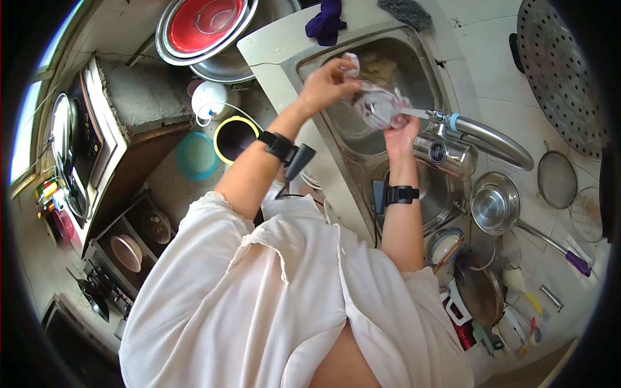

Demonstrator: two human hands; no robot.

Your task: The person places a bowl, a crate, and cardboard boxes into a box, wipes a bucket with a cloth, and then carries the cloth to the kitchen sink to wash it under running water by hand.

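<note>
Over the sink, a wet whitish cloth with reddish patches is stretched between my two hands. My left hand pinches one end of it on the left. The bunched part sits in my right hand, whose fingers are partly hidden under the cloth. Just to the right is the faucet, its spout pointing at the bundle, with what looks like water running onto it. A pale yellowish cloth lies in the basin behind my hands.
A purple cloth and a grey cloth lie on the sink's far edge. A steel cup stands beside my right wrist. On the right wall hang a saucepan and a strainer. Buckets stand on the floor at left.
</note>
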